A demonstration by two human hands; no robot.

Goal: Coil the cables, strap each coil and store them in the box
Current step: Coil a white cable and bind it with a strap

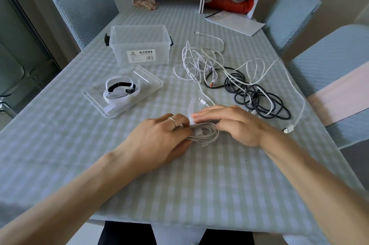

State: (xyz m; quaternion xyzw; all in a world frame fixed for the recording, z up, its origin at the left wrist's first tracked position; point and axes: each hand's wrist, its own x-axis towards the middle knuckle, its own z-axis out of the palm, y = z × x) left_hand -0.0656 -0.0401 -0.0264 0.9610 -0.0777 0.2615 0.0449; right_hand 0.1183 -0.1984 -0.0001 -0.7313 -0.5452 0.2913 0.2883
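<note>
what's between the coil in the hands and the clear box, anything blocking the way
Nothing visible blocks it. The white coil sits between the left hand and right hand. The clear box stands open at the top, farther back on the left. Its lid, holding straps, lies flat between them, low enough to pass over.

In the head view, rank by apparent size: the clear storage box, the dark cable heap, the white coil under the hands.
1. Clear storage box
2. Dark cable heap, close to the box
3. White coil, partly hidden by hands
</note>
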